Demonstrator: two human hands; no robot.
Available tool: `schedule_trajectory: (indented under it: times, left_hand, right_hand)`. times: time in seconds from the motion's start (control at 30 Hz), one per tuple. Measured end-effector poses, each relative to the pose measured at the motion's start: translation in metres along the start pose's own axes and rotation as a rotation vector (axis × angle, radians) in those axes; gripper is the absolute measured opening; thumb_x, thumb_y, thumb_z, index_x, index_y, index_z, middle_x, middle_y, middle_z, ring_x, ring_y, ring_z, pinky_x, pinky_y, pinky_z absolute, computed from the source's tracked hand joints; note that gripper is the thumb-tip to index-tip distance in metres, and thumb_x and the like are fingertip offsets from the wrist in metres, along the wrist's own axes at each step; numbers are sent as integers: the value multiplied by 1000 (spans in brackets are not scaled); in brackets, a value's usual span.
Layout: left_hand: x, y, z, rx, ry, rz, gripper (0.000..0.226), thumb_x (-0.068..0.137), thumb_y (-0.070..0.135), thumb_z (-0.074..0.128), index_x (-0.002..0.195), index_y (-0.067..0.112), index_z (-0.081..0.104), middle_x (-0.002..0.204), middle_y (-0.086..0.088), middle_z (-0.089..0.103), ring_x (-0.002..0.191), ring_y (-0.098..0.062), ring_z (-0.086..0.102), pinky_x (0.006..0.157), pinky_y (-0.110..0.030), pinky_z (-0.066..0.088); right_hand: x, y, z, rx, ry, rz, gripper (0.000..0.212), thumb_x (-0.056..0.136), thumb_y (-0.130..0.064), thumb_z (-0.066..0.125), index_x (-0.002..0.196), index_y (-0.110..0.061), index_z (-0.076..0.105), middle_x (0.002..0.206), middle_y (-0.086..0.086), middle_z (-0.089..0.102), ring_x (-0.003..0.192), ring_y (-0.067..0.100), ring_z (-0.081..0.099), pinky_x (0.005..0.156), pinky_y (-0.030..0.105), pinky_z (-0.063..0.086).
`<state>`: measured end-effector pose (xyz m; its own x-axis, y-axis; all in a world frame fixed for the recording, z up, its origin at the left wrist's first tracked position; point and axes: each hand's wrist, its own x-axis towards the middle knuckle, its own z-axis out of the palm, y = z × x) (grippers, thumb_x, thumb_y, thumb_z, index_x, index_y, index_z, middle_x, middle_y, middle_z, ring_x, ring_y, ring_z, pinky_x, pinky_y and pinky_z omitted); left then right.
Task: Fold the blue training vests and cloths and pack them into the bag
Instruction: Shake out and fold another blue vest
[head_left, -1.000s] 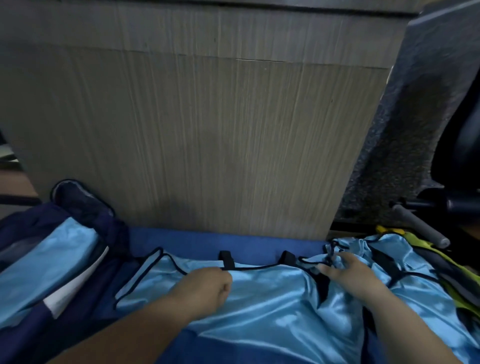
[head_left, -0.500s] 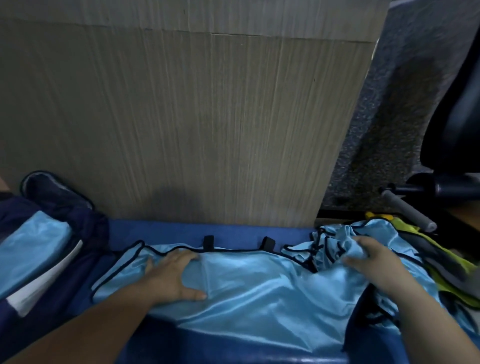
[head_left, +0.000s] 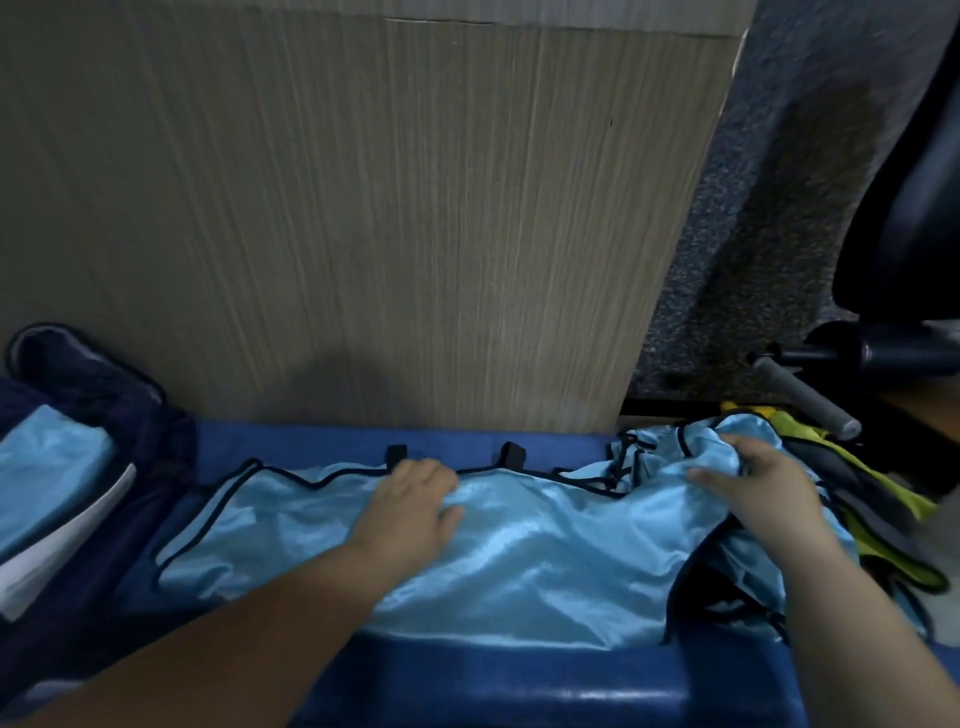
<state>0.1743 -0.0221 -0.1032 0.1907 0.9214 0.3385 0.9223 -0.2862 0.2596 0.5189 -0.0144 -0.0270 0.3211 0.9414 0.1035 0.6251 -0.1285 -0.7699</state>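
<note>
Blue training vest (head_left: 545, 566) lies spread flat across the blue padded surface (head_left: 519, 680), its black-trimmed far hem running left to right just short of the wood-grain panel (head_left: 363, 208) that stands behind. Two small black tabs stick up along that hem.

Our left hand (head_left: 410, 501) lies palm down on the vest near the far hem, between the two tabs. Its fingers are released and only lightly bent, pressing the cloth rather than gripping it.

Our right hand (head_left: 758, 493) is at the right end, with its fingers curled over and grasping the bunched blue fabric (head_left: 665, 452) gathered there. The view is dim, so we cannot tell whether that bunch belongs to the same vest or to another one.

At the far left sits the dark navy bag (head_left: 104, 400), open, with a folded blue cloth (head_left: 47, 467) inside it and a white strip (head_left: 67, 540) beside that cloth.

To the right of the bunch lies a yellow-green vest (head_left: 883, 525). Beyond it a grey handle (head_left: 805, 397) juts out from under a black chair (head_left: 909, 218), which stands on grey carpet (head_left: 753, 208).
</note>
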Motion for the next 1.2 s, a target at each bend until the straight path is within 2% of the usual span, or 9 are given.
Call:
schedule_trajectory:
  times: [0.13, 0.27, 0.4, 0.57, 0.67, 0.8, 0.9, 1.0, 1.2]
  left_hand:
    - [1, 29, 15, 19, -365, 78, 77, 79, 73, 28, 144, 33, 34, 154, 12, 26, 143, -12, 20, 118, -33, 14]
    - [2, 35, 20, 41, -530, 30, 86, 83, 75, 45, 152, 43, 6, 161, 18, -5, 149, -12, -7, 120, -48, -5]
    - [15, 49, 9, 105, -517, 27, 89, 71, 80, 53, 147, 42, 24, 150, 12, 22, 140, -15, 15, 115, -46, 13]
    - [29, 86, 19, -15, -216, 138, 50, 92, 63, 35, 122, 28, 53, 123, 9, 47, 121, -13, 34, 107, -34, 28]
    - [30, 108, 30, -61, -321, 241, 45, 99, 46, 43, 140, 29, 39, 145, 7, 35, 138, -14, 21, 115, -30, 17]
    - [22, 117, 44, -68, -525, 249, 87, 84, 69, 52, 152, 43, 3, 161, 17, -5, 146, -9, -16, 119, -41, -12]
    - [18, 117, 50, -89, -532, 226, 109, 73, 80, 55, 148, 48, -17, 156, 22, -26, 140, -8, -34, 113, -46, -23]
    - [12, 119, 52, -65, -451, 248, 99, 76, 86, 37, 145, 48, -23, 153, 23, -33, 137, -4, -39, 111, -46, -27]
    - [10, 124, 55, 18, -532, 240, 76, 85, 79, 10, 151, 45, -10, 157, 20, -22, 141, -7, -34, 112, -48, -27]
  right_hand:
    - [2, 5, -4, 78, -9, 11, 39, 80, -31, 78, 116, -19, 67, 100, 0, 68, 89, 17, 61, 74, 33, 44]
    - [2, 10, -6, 173, -49, -12, 20, 86, -22, 74, 105, -19, 69, 93, -5, 70, 87, 15, 65, 81, 40, 53]
    - [2, 13, -4, 203, -65, 3, 39, 86, -27, 74, 122, -16, 64, 109, -1, 67, 101, 20, 63, 93, 45, 51]
    - [0, 11, -7, 214, -61, 13, 32, 83, -32, 75, 109, -17, 66, 99, -3, 70, 93, 18, 65, 84, 40, 53]
    - [0, 12, -9, 251, -61, 36, 54, 81, -43, 74, 127, -20, 59, 125, 0, 62, 114, 25, 59, 98, 49, 48]
    - [0, 16, -24, 442, -84, 9, 2, 89, -30, 69, 87, -31, 70, 94, 1, 70, 92, 25, 67, 93, 53, 52]
    - [-2, 15, -38, 527, -92, -16, 6, 90, -25, 67, 88, -24, 72, 89, 6, 74, 85, 29, 71, 84, 49, 56]
    - [0, 18, -48, 608, -24, 26, 7, 90, -24, 67, 91, -19, 72, 87, 7, 74, 83, 28, 69, 79, 45, 56]
    - [6, 33, -58, 238, -166, 176, 64, 62, -42, 84, 119, -21, 63, 109, 8, 70, 94, 31, 68, 87, 50, 56]
